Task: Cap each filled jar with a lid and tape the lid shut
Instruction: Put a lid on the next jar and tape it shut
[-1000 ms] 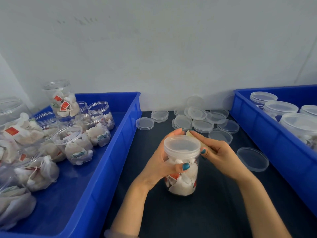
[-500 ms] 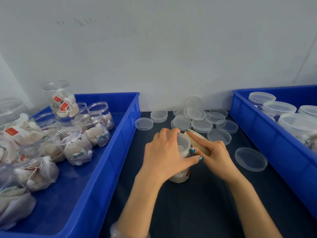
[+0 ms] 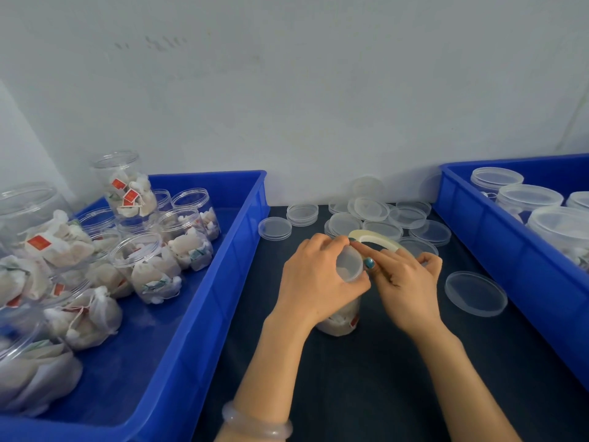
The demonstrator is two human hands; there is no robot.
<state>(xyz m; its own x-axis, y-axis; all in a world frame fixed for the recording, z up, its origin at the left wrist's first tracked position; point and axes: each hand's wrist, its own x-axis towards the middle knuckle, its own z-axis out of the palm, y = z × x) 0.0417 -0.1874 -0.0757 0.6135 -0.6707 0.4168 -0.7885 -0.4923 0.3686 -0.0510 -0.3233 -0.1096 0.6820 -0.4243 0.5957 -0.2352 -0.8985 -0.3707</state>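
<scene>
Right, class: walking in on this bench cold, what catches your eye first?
The two hands at the centre: the left hand grips a capped jar while the right hand holds a tape roll at its lid. A bright blue left bin, crowded with open jars of sachets, and a right bin flank them. Loose lids lie scattered behind.

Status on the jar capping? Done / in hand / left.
Done: capped jars sit in the right bin. In hand: the left hand holds a lidded jar on the mat while the right hand holds the tape roll at its lid. Left: many open filled jars in the left bin, loose lids behind.
</scene>
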